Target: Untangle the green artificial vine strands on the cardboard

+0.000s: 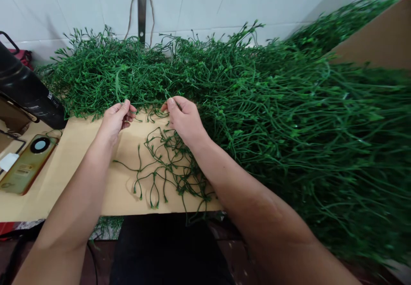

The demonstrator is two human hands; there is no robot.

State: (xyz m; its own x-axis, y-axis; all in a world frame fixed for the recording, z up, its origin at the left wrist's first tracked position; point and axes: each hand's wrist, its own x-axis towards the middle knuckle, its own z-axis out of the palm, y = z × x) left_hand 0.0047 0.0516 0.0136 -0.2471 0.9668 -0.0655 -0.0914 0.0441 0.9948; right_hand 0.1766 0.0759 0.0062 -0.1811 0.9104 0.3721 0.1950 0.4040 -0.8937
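Note:
My left hand [119, 118] is closed, thumb against fingers, on a thin green artificial plant stem at the front of a large heap of green stems [105, 75]. To its right, my right hand [182, 115] pinches a green stem too. Whether both hands hold one and the same stem I cannot make out. Below my hands, several loose branched stems [157, 169] lie on the cardboard sheet [83, 160]. They look darker and have small forked tips.
More green stems [305, 126] pile up on the right, beside a cardboard flap [379, 36]. At the left are a black bottle [28, 88] and a phone [30, 163]. A metal strip [141, 8] hangs on the white tiled wall [208, 2].

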